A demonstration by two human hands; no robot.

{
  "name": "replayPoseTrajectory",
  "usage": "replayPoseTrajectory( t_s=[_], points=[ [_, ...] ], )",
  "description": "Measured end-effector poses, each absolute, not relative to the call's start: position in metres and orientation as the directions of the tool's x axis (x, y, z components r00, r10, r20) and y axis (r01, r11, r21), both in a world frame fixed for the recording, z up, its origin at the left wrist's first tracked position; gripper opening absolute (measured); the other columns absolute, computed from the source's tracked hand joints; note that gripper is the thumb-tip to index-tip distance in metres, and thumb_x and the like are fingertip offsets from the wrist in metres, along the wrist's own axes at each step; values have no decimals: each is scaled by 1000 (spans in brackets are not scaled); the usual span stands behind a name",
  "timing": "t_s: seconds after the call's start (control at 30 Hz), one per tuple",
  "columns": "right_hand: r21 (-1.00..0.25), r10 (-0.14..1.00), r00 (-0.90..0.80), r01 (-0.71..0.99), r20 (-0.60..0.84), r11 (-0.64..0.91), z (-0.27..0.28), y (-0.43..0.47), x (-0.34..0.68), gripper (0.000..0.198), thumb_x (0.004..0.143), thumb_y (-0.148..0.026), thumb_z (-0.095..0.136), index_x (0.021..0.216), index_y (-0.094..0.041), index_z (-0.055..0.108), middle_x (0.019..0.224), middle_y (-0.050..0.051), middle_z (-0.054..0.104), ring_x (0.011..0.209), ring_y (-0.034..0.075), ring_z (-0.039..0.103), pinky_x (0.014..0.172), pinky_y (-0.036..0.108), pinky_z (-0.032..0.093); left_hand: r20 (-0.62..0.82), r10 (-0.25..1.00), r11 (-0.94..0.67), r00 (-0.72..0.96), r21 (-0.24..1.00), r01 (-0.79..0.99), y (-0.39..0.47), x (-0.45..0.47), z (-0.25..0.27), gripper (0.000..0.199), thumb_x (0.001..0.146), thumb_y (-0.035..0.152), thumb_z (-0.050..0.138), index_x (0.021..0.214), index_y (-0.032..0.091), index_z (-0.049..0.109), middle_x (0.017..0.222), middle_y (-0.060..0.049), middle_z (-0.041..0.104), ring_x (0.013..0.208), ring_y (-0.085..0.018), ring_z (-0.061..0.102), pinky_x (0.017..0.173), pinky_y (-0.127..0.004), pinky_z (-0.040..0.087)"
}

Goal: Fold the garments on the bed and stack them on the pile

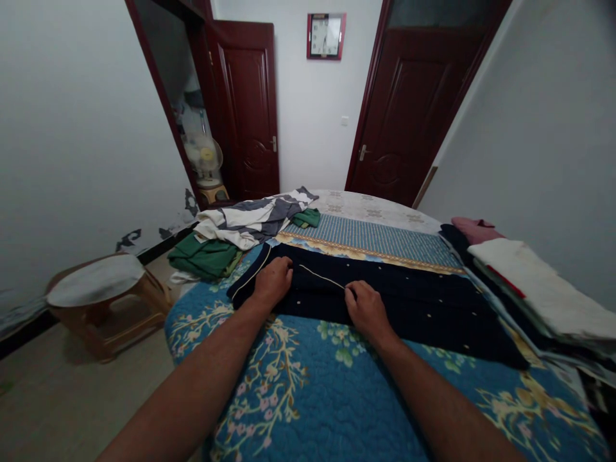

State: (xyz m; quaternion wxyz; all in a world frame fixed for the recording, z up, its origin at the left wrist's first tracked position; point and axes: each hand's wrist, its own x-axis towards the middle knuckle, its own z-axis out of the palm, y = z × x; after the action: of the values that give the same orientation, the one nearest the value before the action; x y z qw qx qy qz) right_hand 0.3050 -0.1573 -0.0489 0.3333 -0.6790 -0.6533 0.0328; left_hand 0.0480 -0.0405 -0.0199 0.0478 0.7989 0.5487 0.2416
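Observation:
A long navy garment (409, 295) with small pale dots and cream piping lies flat across the bed-like surface, folded into a strip. Its kind cannot be made out for sure. My left hand (275, 282) rests on its left part, fingers curled closed on the cloth beside the piped end. The fingers of my right hand (364, 307) pinch the cloth at the right end of a short cream-piped edge (320, 276). Underneath is a blue quilted cover (337, 398) with floral print.
At the far left lie a green folded garment (205, 256) and a white-and-grey cloth (255, 218). A stack of folded clothes (543, 276) sits at the right. Beside the left wall stands a brown stool (103, 289). Dark red doors (245, 109) are at the back.

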Motion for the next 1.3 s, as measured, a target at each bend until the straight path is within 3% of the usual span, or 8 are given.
replayPoseTrajectory(
  t_s=[0.13,0.27,0.37,0.47,0.67,1.0,1.13,1.3],
  points=[
    [-491,864,158,864,477,113,-49,-158,308,28,102,-27,49,117,-20,73,113,12,74,107,26,69,99,41,53,454,771,-606,447,308,733,-53,65,-12,31,106,25,48,125,20,72,126,-12,73,116,-22,70,105,-34,53],
    [-360,804,-8,892,595,274,-47,-162,306,41,102,-25,50,138,-20,69,137,17,69,132,31,61,113,51,49,373,688,-722,623,268,637,-64,89,-22,40,107,34,51,142,23,68,148,-12,66,145,-29,55,124,-47,40],
    [-242,836,-199,900,511,362,-50,-166,300,53,103,-30,53,155,-21,58,160,15,56,154,32,44,124,56,39,247,720,-694,649,225,684,-67,98,-35,53,108,45,49,156,25,57,164,-14,54,159,-36,39,130,-61,27],
    [-210,913,-228,928,337,309,-54,-169,294,59,105,-40,53,161,-22,51,168,13,47,159,32,37,130,59,28,194,738,-674,646,233,701,-66,99,-39,59,109,52,44,162,28,51,171,-12,46,162,-36,32,131,-62,22],
    [-262,978,-99,954,184,146,-45,-171,295,71,108,-55,45,168,-16,39,174,13,36,164,31,27,134,59,16,177,889,-451,422,184,873,-51,93,-39,65,109,55,36,166,25,45,174,-15,40,163,-41,29,129,-69,19],
    [-299,971,217,937,102,-178,-41,-172,361,78,109,-66,32,169,-16,37,177,13,29,166,31,18,134,61,9,132,910,-399,392,33,916,-32,91,-46,82,106,65,22,168,15,41,172,-24,38,161,-45,31,126,-66,26],
    [-273,918,393,891,62,-363,-38,-183,413,78,109,-65,32,169,-15,37,178,16,27,166,33,17,132,64,8,121,913,-396,390,35,917,-29,92,-46,84,105,66,20,168,15,41,172,-24,38,161,-45,30,126,-67,24],
    [-215,732,669,739,129,-638,-36,-218,486,74,110,-58,35,163,-8,45,172,22,36,161,39,28,127,68,21,103,916,-393,389,26,919,-26,93,-45,84,104,65,20,168,15,41,173,-24,37,161,-46,30,126,-67,25]
  ],
)
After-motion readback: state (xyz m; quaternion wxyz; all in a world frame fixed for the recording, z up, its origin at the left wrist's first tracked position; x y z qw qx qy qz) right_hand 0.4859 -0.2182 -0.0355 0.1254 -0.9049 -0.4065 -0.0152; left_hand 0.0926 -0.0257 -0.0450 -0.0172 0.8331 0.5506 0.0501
